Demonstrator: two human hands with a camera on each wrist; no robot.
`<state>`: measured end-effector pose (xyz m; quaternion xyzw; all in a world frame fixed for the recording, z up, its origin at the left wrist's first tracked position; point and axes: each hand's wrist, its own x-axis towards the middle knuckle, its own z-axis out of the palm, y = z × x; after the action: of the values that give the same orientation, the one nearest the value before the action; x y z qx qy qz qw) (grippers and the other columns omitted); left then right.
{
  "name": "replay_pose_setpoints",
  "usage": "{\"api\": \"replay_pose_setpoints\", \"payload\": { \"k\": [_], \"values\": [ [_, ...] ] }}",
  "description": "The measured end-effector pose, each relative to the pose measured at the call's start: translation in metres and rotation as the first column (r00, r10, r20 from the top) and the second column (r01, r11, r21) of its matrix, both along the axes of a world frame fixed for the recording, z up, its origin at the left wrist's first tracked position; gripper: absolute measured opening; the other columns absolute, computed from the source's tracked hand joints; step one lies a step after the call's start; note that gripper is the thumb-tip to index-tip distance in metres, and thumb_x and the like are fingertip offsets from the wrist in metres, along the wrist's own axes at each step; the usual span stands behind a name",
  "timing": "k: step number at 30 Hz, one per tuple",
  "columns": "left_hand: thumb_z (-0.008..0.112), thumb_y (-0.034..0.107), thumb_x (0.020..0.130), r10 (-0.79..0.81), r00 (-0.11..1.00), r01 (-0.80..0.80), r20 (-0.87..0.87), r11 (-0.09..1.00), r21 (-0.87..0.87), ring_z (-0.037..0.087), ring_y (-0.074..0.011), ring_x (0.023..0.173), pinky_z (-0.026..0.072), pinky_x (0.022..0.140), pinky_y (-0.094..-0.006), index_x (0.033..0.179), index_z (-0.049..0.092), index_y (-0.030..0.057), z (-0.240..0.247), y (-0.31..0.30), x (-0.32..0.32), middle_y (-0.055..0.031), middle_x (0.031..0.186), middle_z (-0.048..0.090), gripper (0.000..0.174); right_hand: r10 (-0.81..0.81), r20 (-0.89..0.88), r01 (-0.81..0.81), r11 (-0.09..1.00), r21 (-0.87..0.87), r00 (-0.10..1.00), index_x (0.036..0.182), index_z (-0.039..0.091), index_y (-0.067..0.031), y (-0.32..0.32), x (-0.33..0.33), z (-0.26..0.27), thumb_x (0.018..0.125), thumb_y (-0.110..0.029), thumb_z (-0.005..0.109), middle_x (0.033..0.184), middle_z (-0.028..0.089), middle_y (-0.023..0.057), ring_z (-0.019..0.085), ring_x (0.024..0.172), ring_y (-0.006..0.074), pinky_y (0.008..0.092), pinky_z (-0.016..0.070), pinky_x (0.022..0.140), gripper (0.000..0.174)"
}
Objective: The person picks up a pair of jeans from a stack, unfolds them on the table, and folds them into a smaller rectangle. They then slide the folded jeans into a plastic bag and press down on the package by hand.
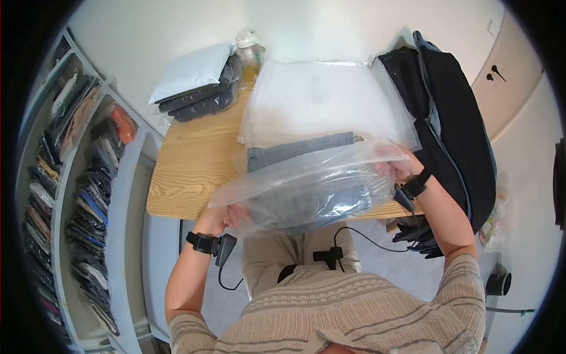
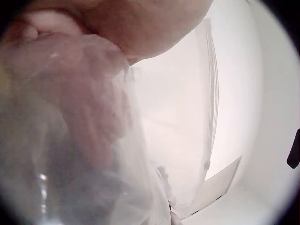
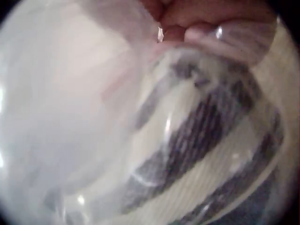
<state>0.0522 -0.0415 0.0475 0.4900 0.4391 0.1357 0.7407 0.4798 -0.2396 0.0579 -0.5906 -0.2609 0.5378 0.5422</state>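
A clear plastic bag stretches between my two hands at the table's front edge. Folded light-blue jeans lie at it; their far band shows above the bag, and the rest shows through the plastic. My left hand holds the bag's left end; in the left wrist view its fingers show through the film. At the right end, my right hand grips the bag near its upper corner, fingers partly covered by plastic. In the right wrist view, striped knit cloth shows through the film.
Behind the jeans lies a stack of clear bags on the wooden table. Packed garments and a bottle stand back left. Dark trousers drape at the right. Shelves of bagged clothes line the left.
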Motion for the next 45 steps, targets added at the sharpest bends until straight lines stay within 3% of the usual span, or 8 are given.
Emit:
{"api": "replay_pose_setpoints", "payload": {
  "k": [4,9,13,25,35,39,41,45],
  "values": [
    [0.041,0.034,0.098,-0.066,0.994,0.067,-0.088,0.998,0.018,0.055,-0.0121,0.044,0.0354,0.034,-0.022,0.089,0.057,0.0052,0.011,-0.001,-0.007,-0.0073,0.07,0.064,0.035,-0.105,0.061,0.115,0.974,-0.194,0.993,0.071,0.058,-0.0069,0.007,-0.007,0.001,0.095,-0.026,0.048,0.058,0.058,0.0064,0.055,0.047,0.0147,0.0265,0.0485,0.048,0.031],
    [0.048,0.034,0.096,0.193,0.976,-0.208,0.098,0.963,0.173,0.05,-0.0108,0.047,0.0371,0.045,-0.0217,0.074,0.054,0.0087,0.027,-0.006,-0.006,-0.0003,0.059,0.054,0.034,-0.157,0.056,0.166,0.963,-0.213,0.986,0.067,0.057,-0.0066,0.007,-0.012,-0.001,0.095,-0.026,0.046,0.055,0.057,0.0072,0.054,0.044,0.0168,0.0271,0.0446,0.044,0.036],
    [0.049,0.031,0.095,0.11,0.991,-0.13,0.081,0.947,0.293,0.049,-0.0103,0.049,0.037,0.048,-0.0224,0.072,0.052,0.0091,0.025,0.002,-0.008,-0.0006,0.059,0.054,0.033,-0.203,0.043,0.207,0.943,-0.259,0.978,0.066,0.056,-0.0063,0.005,-0.014,0.003,0.096,-0.028,0.045,0.055,0.057,0.0073,0.054,0.044,0.0177,0.0278,0.0443,0.045,0.039],
    [0.052,0.029,0.094,0.082,0.995,-0.063,-0.061,0.964,0.259,0.049,-0.0097,0.053,0.0366,0.049,-0.0221,0.071,0.053,0.009,0.002,0.007,-0.006,-0.0007,0.061,0.054,0.031,-0.173,-0.01,0.172,0.982,-0.079,0.985,0.079,0.059,-0.0039,-0.021,-0.01,-0.001,0.098,-0.031,0.047,0.069,0.062,0.0058,0.058,0.056,0.015,0.0267,0.0479,0.055,0.035],
    [0.049,0.021,0.097,-0.002,0.991,-0.039,0.137,0.955,0.294,0.054,-0.008,0.071,0.042,0.066,-0.0218,0.093,0.059,0.005,-0.001,-0.016,-0.039,0.0008,0.081,0.06,0.02,-0.178,0.225,0.126,0.965,0.23,0.958,0.117,0.058,0.0004,-0.074,-0.062,0.022,0.092,-0.016,0.058,0.113,0.062,0.0059,0.053,0.108,0.013,0.0281,0.0358,0.098,0.031],
    [0.052,0.02,0.095,0.047,0.981,-0.111,0.189,0.933,0.342,0.054,-0.0098,0.088,0.0411,0.081,-0.0239,0.109,0.057,0.0026,-0.008,-0.028,-0.035,-0.0014,0.097,0.061,0.023,-0.324,0.176,0.266,0.919,0.292,0.929,0.119,0.056,0.0002,-0.081,-0.085,0.01,0.091,-0.016,0.059,0.114,0.061,0.0058,0.053,0.106,0.0125,0.0281,0.0363,0.096,0.033],
    [0.053,0.019,0.095,0.055,0.979,-0.124,0.195,0.923,0.365,0.053,-0.0112,0.095,0.0397,0.085,-0.0252,0.115,0.054,0.002,-0.007,-0.037,-0.031,-0.0026,0.105,0.059,0.026,-0.42,-0.023,0.408,0.864,0.295,0.907,0.117,0.055,0.0,-0.077,-0.093,-0.006,0.09,-0.015,0.06,0.112,0.059,0.0053,0.052,0.102,0.0114,0.0276,0.0381,0.092,0.031],
    [0.057,0.012,0.091,0.116,0.983,-0.169,0.145,0.88,0.444,0.046,-0.0159,0.115,0.0359,0.097,-0.0305,0.132,0.042,0.0009,-0.002,-0.057,-0.02,-0.0081,0.129,0.049,0.046,-0.573,0.013,0.55,0.792,0.265,0.819,0.115,0.049,-0.0001,-0.07,-0.103,-0.033,0.09,-0.012,0.059,0.102,0.058,0.0043,0.052,0.096,0.0107,0.0268,0.0404,0.084,0.029]
  ]
}}
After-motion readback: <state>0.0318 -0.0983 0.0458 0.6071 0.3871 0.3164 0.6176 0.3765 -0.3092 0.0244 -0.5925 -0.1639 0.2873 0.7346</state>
